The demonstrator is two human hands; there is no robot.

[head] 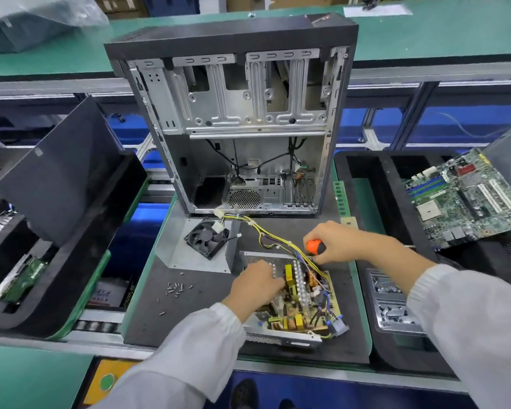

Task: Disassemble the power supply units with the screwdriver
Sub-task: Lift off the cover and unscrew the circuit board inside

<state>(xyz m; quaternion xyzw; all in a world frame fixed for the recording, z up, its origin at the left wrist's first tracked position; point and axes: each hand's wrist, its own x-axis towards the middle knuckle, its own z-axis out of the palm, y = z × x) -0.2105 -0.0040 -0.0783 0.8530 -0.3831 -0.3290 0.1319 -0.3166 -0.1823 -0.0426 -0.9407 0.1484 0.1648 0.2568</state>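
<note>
Unscrewing the opened power supply unit point(295, 299) on the dark mat.
Our left hand point(255, 286) presses curled fingers onto its board; our right hand point(335, 242) grips the screwdriver point(315, 247) just beyond, shaft pointing down toward the unit's far corner.

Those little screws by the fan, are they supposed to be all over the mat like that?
They look loose rather than spilled by accident. The screws lie scattered on the dark mat, in no tray, left of the open power supply. One stray sits apart nearer the edge, where it might roll off or get lost.
</note>
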